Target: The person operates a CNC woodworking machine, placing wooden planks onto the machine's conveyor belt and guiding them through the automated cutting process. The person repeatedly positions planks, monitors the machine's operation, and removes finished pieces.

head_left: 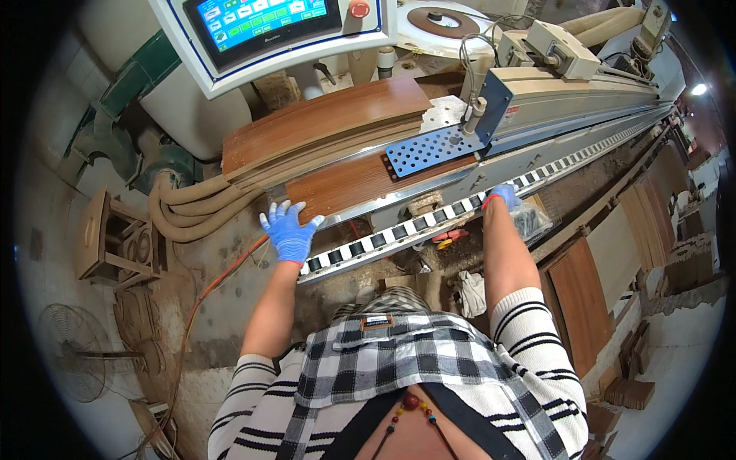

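My left hand (291, 230), in a blue glove, is open with its fingers spread. Its fingertips are at the left end of a brown wood-grain panel (345, 184) lying on the machine's bed. Part of that panel runs beneath a blue perforated plate (433, 156). Farther right, my right hand (503, 195), also gloved in blue, is at the roller rail (414, 228) with its black and white segments. The fingers of this hand are mostly hidden, so its grip is unclear. Close to the right wrist hangs a clear plastic bag (530, 221).
Behind the panel lies a stack of brown boards (330, 115). A control screen (264, 23) with a red button (359, 8) overhangs the far left. The long machine beam (567, 96) stretches right. Beige hoses (176, 218) curl at left, near a wooden stool (119, 238). More panels (579, 307) lean at right.
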`<state>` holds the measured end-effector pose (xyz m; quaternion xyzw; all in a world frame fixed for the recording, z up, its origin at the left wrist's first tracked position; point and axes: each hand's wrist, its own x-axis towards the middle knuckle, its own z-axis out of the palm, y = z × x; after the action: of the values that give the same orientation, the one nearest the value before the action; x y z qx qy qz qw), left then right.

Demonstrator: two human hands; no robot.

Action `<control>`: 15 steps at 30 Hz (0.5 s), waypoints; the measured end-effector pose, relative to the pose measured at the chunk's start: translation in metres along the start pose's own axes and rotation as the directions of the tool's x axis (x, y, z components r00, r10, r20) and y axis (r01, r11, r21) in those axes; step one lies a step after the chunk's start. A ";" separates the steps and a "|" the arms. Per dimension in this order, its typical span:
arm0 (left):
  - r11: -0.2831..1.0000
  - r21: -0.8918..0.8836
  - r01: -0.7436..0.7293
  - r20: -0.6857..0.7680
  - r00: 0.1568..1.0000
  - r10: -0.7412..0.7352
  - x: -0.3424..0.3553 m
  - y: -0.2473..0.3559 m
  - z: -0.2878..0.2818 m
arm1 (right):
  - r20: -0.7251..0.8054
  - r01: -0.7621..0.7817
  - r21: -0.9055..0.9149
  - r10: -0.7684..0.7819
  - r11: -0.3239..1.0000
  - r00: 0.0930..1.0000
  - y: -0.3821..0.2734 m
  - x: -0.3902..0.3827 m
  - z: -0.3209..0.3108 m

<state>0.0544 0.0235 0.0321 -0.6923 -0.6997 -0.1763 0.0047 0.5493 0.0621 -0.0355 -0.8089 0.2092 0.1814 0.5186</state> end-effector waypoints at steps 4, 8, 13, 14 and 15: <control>0.999 0.016 -0.045 0.003 0.999 0.045 0.008 0.043 0.010 | -0.078 -0.025 -0.174 0.011 0.984 0.997 -0.004 0.001 -0.007; 0.994 -0.041 -0.101 -0.054 0.994 0.099 0.009 0.068 0.030 | -0.037 0.033 -0.278 -0.045 0.960 0.998 -0.011 -0.024 -0.016; 0.969 -0.055 -0.239 0.123 0.962 0.245 0.023 0.109 0.005 | -0.046 0.056 -0.266 -0.070 0.962 0.996 -0.014 -0.038 -0.024; 0.965 -0.133 -0.225 0.161 0.956 0.245 0.033 0.113 -0.011 | -0.044 0.050 -0.267 -0.064 0.962 0.997 -0.015 -0.035 -0.025; 0.956 -0.208 -0.207 0.200 0.948 0.249 0.047 0.117 -0.031 | -0.043 0.042 -0.268 -0.056 0.962 0.998 -0.015 -0.031 -0.025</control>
<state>0.1582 0.0590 0.1009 -0.7816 -0.5914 -0.1593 -0.1178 0.5328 0.0491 0.0015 -0.8807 0.1756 0.1747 0.4038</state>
